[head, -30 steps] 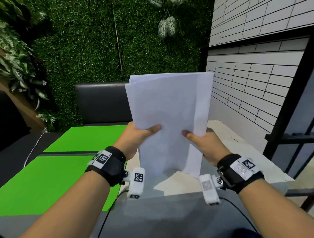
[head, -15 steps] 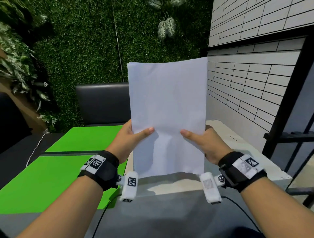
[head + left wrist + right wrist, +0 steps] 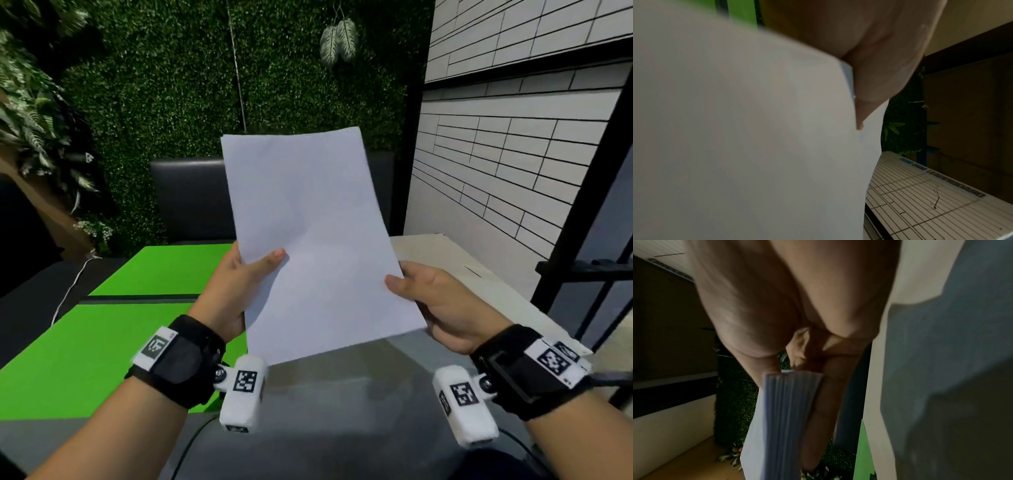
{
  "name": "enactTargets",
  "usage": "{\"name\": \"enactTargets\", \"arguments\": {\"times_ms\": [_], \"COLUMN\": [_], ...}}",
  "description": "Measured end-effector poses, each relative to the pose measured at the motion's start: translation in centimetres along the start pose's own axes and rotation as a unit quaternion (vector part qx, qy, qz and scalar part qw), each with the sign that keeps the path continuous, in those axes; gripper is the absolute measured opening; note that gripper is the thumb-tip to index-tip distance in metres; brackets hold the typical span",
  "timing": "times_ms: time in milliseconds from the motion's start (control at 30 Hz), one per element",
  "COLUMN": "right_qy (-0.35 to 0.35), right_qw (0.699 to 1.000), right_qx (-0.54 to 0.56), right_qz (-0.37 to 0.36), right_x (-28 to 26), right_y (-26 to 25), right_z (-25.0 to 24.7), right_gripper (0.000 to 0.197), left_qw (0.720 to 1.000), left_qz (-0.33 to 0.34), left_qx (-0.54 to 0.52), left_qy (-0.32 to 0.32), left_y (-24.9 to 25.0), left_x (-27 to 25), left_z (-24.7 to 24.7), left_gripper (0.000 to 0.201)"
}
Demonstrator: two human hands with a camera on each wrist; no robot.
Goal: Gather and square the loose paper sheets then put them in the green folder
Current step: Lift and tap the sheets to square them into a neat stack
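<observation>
A squared stack of white paper sheets [image 3: 315,246] is held in the air in front of me, tilted with its top leaning left. My left hand [image 3: 239,277] pinches its left edge, thumb on the front. My right hand [image 3: 431,298] pinches its right edge low down. The left wrist view is mostly filled by the paper [image 3: 746,138] with the thumb beside it. The right wrist view looks along the stack's edge [image 3: 785,410], where several sheets lie together between thumb and fingers. The open green folder [image 3: 102,342] lies flat on the table to the left.
A grey table [image 3: 325,428] runs under my arms. A beige surface [image 3: 455,270] lies at the right by the tiled wall. A black chair [image 3: 188,198] stands behind the folder, before a green hedge wall. A white cable [image 3: 72,284] trails at far left.
The uneven stack was squared up, then came down and tilted with its top to the left. My right hand slid to the lower right edge. Both hands stayed on the paper.
</observation>
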State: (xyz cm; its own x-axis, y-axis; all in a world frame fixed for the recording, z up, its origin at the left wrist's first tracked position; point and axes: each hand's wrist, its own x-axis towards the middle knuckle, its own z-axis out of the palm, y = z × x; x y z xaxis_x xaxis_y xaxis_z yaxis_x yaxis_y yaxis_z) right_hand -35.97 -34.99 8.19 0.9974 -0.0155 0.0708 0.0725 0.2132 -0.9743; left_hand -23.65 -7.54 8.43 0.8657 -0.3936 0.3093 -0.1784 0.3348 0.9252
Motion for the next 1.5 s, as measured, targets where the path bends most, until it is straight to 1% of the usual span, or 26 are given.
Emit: {"name": "enactTargets", "arguments": {"times_ms": [33,100,167,233,267,300,333,367,400,433,533,600,667,700,767,833,867,900,967,1033,1100,1167,1267,1367,1433,1500], "right_qy": [-0.008,0.014,0.091,0.187,0.227,0.250,0.252,0.236,0.211,0.185,0.186,0.183,0.159,0.152,0.138,0.133,0.131,0.131,0.137,0.146,0.165,0.187,0.202,0.224,0.236,0.252], "right_qw": [1.000,1.000,0.994,0.975,0.964,0.956,0.950,0.946,0.947,0.953,0.961,0.965,0.974,0.978,0.983,0.985,0.986,0.986,0.985,0.982,0.976,0.973,0.972,0.963,0.957,0.951], "right_qx": [-0.008,-0.014,-0.020,-0.024,-0.010,0.038,0.114,0.179,0.215,0.217,0.152,0.121,0.094,0.081,0.056,0.039,0.032,0.024,-0.005,-0.056,-0.104,-0.109,-0.093,-0.108,-0.126,-0.127], "right_qz": [0.004,-0.009,-0.055,-0.115,-0.137,-0.148,-0.147,-0.130,-0.109,-0.104,-0.139,-0.143,-0.128,-0.119,-0.108,-0.103,-0.102,-0.102,-0.106,-0.109,-0.099,-0.085,-0.080,-0.100,-0.116,-0.129], "right_x": [-0.4,-0.9,-0.8,-0.3,-0.1,-0.1,-0.1,-0.2,-0.3,-0.4,-0.5,-0.6,-0.8,-0.9,-0.9,-0.6,-0.4,-0.1,0.5,1.1,1.8,2.2,2.5,2.7,2.8,2.5], "right_y": [0.2,0.7,0.9,1.3,1.4,1.6,1.8,2.0,2.2,2.1,1.4,0.3,-0.5,-0.6,-0.6,-0.6,-0.6,-0.6,-0.9,-1.0,-0.2,1.2,2.7,2.7,2.3,1.7], "right_z": [0.1,0.4,0.8,0.8,1.0,1.3,1.8,2.4,3.2,4.0,4.5,2.8,0.6,-0.3,-1.9,-2.5,-2.6,-2.7,-2.7,-2.8,-2.9,-3.2,-3.2,-2.3,-2.0,-1.7], "right_gripper": [0.042,0.036,0.028,0.019,0.019,0.022,0.031,0.041,0.046,0.045,0.026,0.029,0.039,0.042,0.045,0.043,0.041,0.038,0.034,0.033,0.026,0.021,0.031,0.019,0.010,0.008], "left_qw": [1.000,0.999,0.996,0.992,0.990,0.987,0.984,0.982,0.979,0.976,0.974,0.971,0.971,0.975,0.990,0.997,0.997,0.997,0.993,0.986,0.982,0.981,0.984,0.986,0.987,0.987], "left_qz": [0.010,0.026,0.037,0.034,0.031,0.028,0.024,0.019,0.009,-0.004,-0.054,-0.078,-0.077,-0.073,-0.064,-0.065,-0.069,-0.066,-0.050,-0.028,-0.013,-0.008,-0.009,-0.011,0.007,0.035], "left_qx": [-0.009,-0.024,-0.048,-0.090,-0.113,-0.135,-0.154,-0.171,-0.186,-0.201,-0.211,-0.204,-0.192,-0.168,-0.086,-0.006,0.016,0.041,0.103,0.165,0.188,0.193,0.179,0.163,0.155,0.140], "left_qy": [0.014,0.040,0.061,0.079,0.083,0.083,0.080,0.081,0.083,0.081,0.069,0.094,0.123,0.122,0.092,0.047,0.030,0.020,-0.004,-0.020,-0.011,0.005,0.024,0.017,0.040,0.065], "left_y": [-0.3,-0.9,-1.8,-2.5,-2.8,-2.9,-3.1,-3.3,-3.7,-3.9,-3.8,-2.8,-1.4,-0.9,-0.5,-0.4,-0.3,-0.3,-0.1,-0.2,-0.7,-1.2,-1.5,-1.4,-1.1,-0.8], "left_x": [0.1,-0.1,-0.6,-1.3,-1.7,-1.9,-2.2,-2.5,-2.6,-2.8,-2.6,-2.0,-1.5,-1.4,-1.5,-1.7,-1.7,-1.6,-1.3,-0.9,-0.6,-0.3,0.3,0.9,1.3,1.4], "left_z": [-0.1,0.2,1.0,2.1,2.7,3.5,4.4,5.4,6.2,6.9,6.2,3.4,0.0,-1.8,-4.7,-6.6,-7.1,-7.5,-7.3,-6.6,-6.0,-5.1,-4.2,-3.3,-2.9,-2.7], "left_gripper": [0.048,0.050,0.049,0.047,0.047,0.048,0.048,0.048,0.047,0.046,0.046,0.047,0.053,0.053,0.054,0.073,0.076,0.070,0.054,0.055,0.051,0.047,0.047,0.048,0.052,0.051]}}
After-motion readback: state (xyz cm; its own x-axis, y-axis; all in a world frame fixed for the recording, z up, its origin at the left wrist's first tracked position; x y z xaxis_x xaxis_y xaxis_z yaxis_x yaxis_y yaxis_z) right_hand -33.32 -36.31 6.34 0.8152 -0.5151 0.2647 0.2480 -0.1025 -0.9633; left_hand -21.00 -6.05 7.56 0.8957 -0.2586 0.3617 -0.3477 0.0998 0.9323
